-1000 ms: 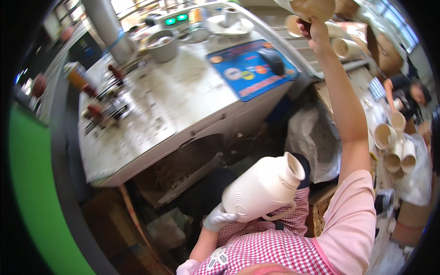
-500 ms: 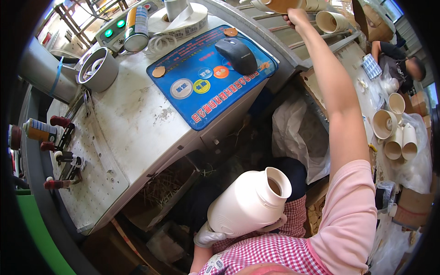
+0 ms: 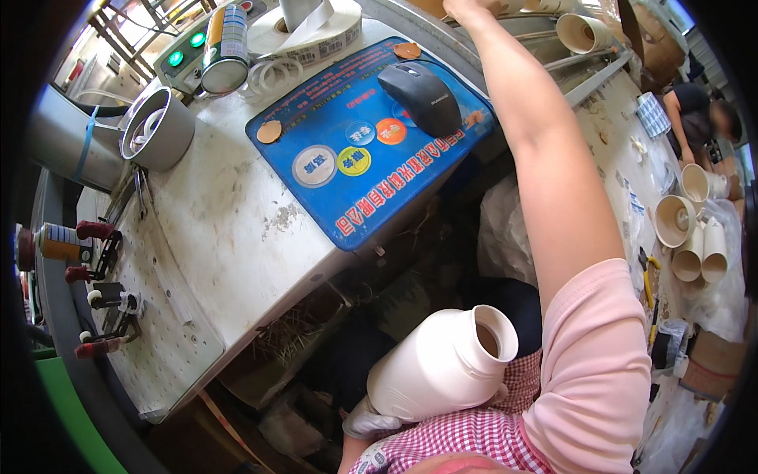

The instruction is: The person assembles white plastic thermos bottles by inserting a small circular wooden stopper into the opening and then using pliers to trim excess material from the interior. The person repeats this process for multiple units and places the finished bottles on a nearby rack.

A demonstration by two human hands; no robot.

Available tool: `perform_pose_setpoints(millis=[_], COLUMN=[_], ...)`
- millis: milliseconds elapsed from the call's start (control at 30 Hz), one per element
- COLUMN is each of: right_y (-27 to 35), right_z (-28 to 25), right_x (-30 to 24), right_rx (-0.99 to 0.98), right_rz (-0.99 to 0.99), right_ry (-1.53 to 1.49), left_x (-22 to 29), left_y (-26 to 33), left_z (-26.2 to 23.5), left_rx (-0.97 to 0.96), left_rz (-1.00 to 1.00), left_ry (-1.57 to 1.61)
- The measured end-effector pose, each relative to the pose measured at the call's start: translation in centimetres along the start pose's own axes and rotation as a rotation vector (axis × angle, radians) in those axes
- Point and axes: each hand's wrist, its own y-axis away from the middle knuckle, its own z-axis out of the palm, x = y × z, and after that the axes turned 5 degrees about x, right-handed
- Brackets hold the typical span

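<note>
A cream-white plastic jug point(image 3: 430, 367) lies tilted across my lap. Its open round neck points up to the right, and part of its handle shows low by the apron. My left hand point(image 3: 369, 419), in a pale glove, holds the jug by its lower end with the fingers partly behind it. My right arm stretches far forward over the right side. The right hand point(image 3: 471, 8) is at the upper edge, next to a brown-orange surface point(image 3: 422, 6); its fingers are cut off by the picture's edge.
A white work table point(image 3: 237, 205) holds a blue mat point(image 3: 324, 197), a black mouse point(image 3: 421, 99), a label roll point(image 3: 339, 31), a spray can point(image 3: 225, 55), a grey cup point(image 3: 178, 130) and red-handled clamps point(image 3: 99, 347). Cream cylinders point(image 3: 675, 221) lie at right, where another person point(image 3: 695, 118) works.
My right hand has moved left and further toward the upper edge. The view has shifted slightly; the left hand still holds the jug.
</note>
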Motion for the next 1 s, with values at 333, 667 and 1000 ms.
perform_pose_setpoints(millis=[333,667,1000], right_y=[0.0,-6.3,-4.5], right_z=[1.5,8.0,5.0], right_x=[1.1,5.2,7.4], right_rx=[0.145,-0.145,0.052], right_rz=[-0.643,0.052,-0.175], right_ry=[-0.524,-0.98,-0.324], left_x=[0.5,1.3,2.1], left_y=[0.0,-0.1,-0.5], left_z=[0.3,0.1,3.0], left_rx=[0.037,0.118,0.172], left_rz=[-0.052,-0.141,-0.044], left_ry=[0.05,0.026,0.01])
